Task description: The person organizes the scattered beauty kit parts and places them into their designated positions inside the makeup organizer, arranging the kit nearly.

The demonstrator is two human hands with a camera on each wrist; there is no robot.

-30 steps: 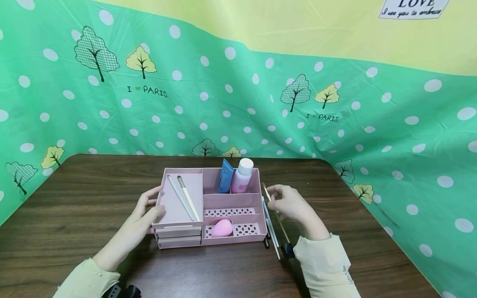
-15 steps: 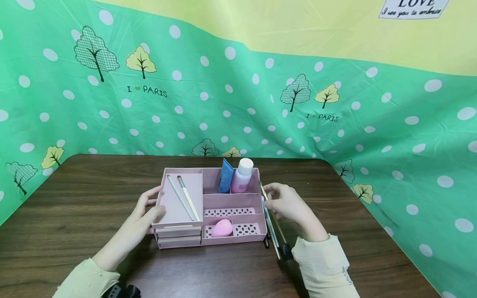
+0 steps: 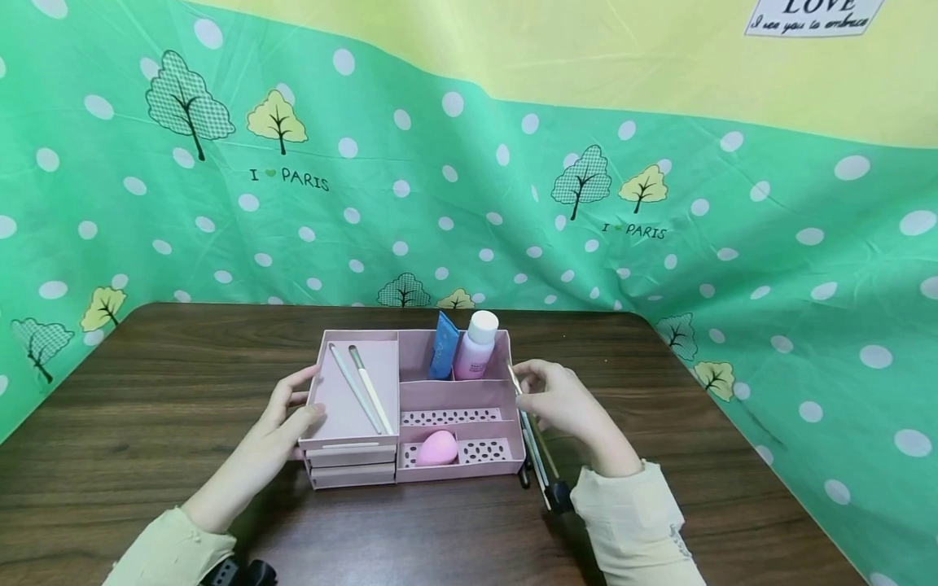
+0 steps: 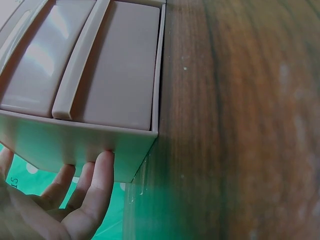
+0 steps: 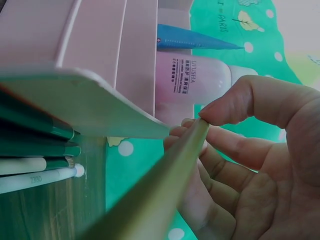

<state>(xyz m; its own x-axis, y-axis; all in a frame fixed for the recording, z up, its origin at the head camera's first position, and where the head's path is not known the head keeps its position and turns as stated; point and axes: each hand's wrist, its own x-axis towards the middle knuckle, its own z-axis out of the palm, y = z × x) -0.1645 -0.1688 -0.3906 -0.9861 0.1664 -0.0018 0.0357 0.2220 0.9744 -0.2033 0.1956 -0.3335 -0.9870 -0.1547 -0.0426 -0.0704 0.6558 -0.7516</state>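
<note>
A pink desktop organizer (image 3: 447, 399) with drawers stands on the table. My left hand (image 3: 286, 415) rests against its left side, thumb by the top edge; in the left wrist view the fingertips touch its side wall. Beside the organizer's right wall, my right hand (image 3: 560, 395) pinches a slim gold-toned makeup brush (image 5: 165, 185) between thumb and fingers. That brush slants down toward the wrist, where its lower end is hard to make out. Below the hand, several other makeup brushes (image 5: 42, 180) and dark sticks (image 5: 37, 142) lie along the organizer's right side.
Two makeup brushes (image 3: 370, 391) lie on the organizer's left top. A blue tube (image 3: 444, 347) and a white-capped pink bottle (image 3: 475, 348) stand in its back compartments. A pink makeup sponge (image 3: 437, 448) sits in front. Behind the table (image 3: 183, 382) hangs a green curtain (image 3: 410, 236).
My right hand has shifted slightly left with the makeup brush, closer to the organizer's right wall. The left hand and the organizer have stayed in place.
</note>
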